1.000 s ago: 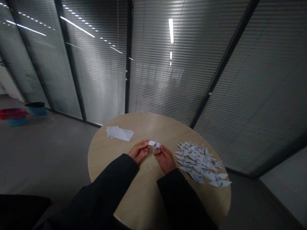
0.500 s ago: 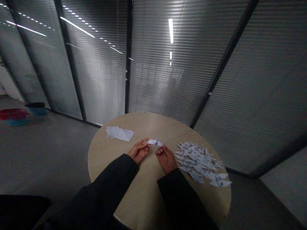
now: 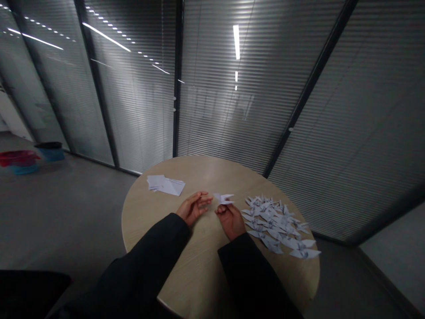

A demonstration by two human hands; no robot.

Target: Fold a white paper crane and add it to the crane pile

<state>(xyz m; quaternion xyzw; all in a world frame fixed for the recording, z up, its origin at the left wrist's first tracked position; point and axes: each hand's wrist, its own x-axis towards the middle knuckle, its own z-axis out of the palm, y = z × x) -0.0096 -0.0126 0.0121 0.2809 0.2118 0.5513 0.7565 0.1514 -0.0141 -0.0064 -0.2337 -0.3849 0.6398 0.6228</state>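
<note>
Between thumb and fingers, my right hand (image 3: pixel 229 218) pinches a small white paper crane (image 3: pixel 224 198) above the round wooden table (image 3: pixel 206 274). Its pointed ends face right, and the left part looks slightly blurred. My left hand (image 3: pixel 194 207) is just left of the crane, fingers apart and nothing in them; a small gap separates it from the paper. Right of my right hand lies a spread of several folded paper cranes (image 3: pixel 274 221). A loose stack of white paper sheets (image 3: pixel 166 184) rests on the table's far left.
Glass partitions with blinds (image 3: pixel 219 128) stand close behind the table. On the floor at left are a blue bin with a red liner (image 3: pixel 20 159) and a blue bin with a black liner (image 3: pixel 51 151). A dark object (image 3: pixel 29 292) is at the lower left.
My left hand has let go of the crane and its fingers have opened. The crane has turned in my right hand, its points now facing right.
</note>
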